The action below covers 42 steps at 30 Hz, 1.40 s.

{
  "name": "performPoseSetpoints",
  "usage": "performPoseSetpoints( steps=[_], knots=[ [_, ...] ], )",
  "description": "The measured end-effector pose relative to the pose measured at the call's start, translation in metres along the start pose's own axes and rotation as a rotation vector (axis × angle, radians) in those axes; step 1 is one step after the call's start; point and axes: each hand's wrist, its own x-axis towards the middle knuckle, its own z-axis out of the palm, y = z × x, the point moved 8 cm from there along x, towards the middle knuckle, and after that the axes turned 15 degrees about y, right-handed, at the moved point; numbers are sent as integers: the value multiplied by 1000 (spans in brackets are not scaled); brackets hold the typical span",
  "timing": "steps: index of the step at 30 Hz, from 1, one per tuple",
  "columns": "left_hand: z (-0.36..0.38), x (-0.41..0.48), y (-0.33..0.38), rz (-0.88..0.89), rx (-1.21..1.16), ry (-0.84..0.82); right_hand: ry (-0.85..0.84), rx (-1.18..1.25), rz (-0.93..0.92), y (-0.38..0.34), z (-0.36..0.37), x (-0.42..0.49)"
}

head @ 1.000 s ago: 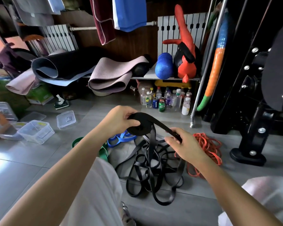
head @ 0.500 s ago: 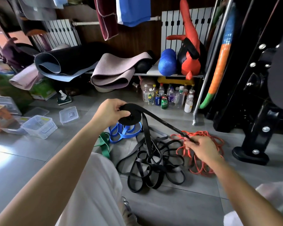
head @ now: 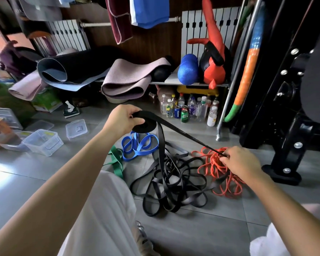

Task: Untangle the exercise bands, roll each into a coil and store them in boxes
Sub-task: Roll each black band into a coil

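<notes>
At twelve o'clock my left hand [head: 123, 121] curls its fingers [head: 131, 110] round the coil of flat black rubber exercise band [head: 145, 125] so it cannot spring loose. At three o'clock my right hand [head: 242, 163] pinches the free strand [head: 183, 133] taut for tight winding, with the remainder tangled on the grey tiled floor [head: 192, 230].

Centre frame black band [head: 160, 145], blue band [head: 137, 155] and green band [head: 116, 167] just left of it, orange band [head: 217, 169] to the right. Mid-left clear boxes [head: 42, 143] on grey tile floor [head: 192, 237]; upper centre mauve ribbed mat [head: 126, 84] and blue roller [head: 187, 69].
</notes>
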Motion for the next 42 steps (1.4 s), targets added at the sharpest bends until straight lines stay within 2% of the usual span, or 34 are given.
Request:
performPoseSetpoints(
  steps=[1, 3, 4, 5, 8, 9, 12, 14, 16, 20, 24, 30, 32, 34, 36, 38, 40, 42],
  knots=[
    [-1, 0, -1, -4, 1, 7, -26, 141, 49, 0, 1, 0],
    [-7, 4, -8, -29, -18, 50, -116, 638, 233, -3, 4, -4],
    [-10, 6, -12, -41, -16, 69, -95, 772, 274, -2, 1, -6],
    [-13, 8, -16, -50, -4, 79, -53, 793, 221, -2, -5, -5],
    [-17, 12, -23, -50, 39, 77, 37, 253, -165, -1, -4, -5],
    [-19, 15, -25, -52, 42, 80, 14, 87, -205, 5, 2, -7],
    [-31, 24, -34, -79, 55, 103, 20, -160, 10, 49, 9, -8],
    [-38, 29, -41, -87, 71, 113, 32, -228, 152, 75, 13, -14],
    [-42, 30, -48, -102, 55, 111, 55, -75, 271, 92, 23, -17],
    [-39, 28, -57, -90, 127, 88, 24, 171, 373, 97, 39, -20],
    [-23, 19, -52, -101, 128, 24, -103, 102, 377, 96, 54, -26],
    [27, -16, -10, 52, 211, -212, -443, -54, 198, 67, 71, -53],
    [46, -33, 2, 87, 192, -274, -510, -65, 121, 49, 69, -56],
    [64, -49, 14, 135, 194, -330, -470, 86, 22, 19, 60, -49],
    [82, -65, 26, 198, 208, -395, -411, 363, -57, -19, 41, -42],
    [95, -80, 36, 225, 181, -438, -388, 585, -61, -52, 21, -39],
    [102, -89, 45, 237, 153, -442, -373, 704, -62, -72, 8, -38],
    [105, -93, 52, 270, 148, -438, -327, 712, -131, -82, -3, -39]
  ],
)
